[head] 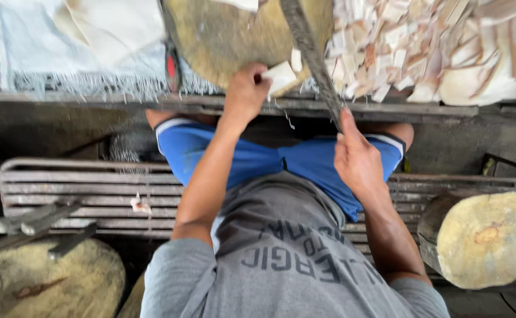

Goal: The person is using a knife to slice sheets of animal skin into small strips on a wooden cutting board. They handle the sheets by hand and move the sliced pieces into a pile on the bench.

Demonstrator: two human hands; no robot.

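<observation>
Pale wood piece point(280, 77) pinched in left hand point(245, 94) fingers on round block point(222, 35); right hand point(358, 159) fingers wrapped around long blade point(311, 53)

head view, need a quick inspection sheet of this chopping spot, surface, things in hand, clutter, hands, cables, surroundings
surface: round wooden chopping block on a worn bench edge
job's things: long dark blade slanting across the block; pale flat piece at the block's near rim
clutter: heap of pale cut chips right of the block; white woven sack on the left
grippers: left hand pinches the pale piece; right hand grips the blade's lower end
cables: nothing seen
surroundings: slatted metal bench under the person; log round lower right
</observation>
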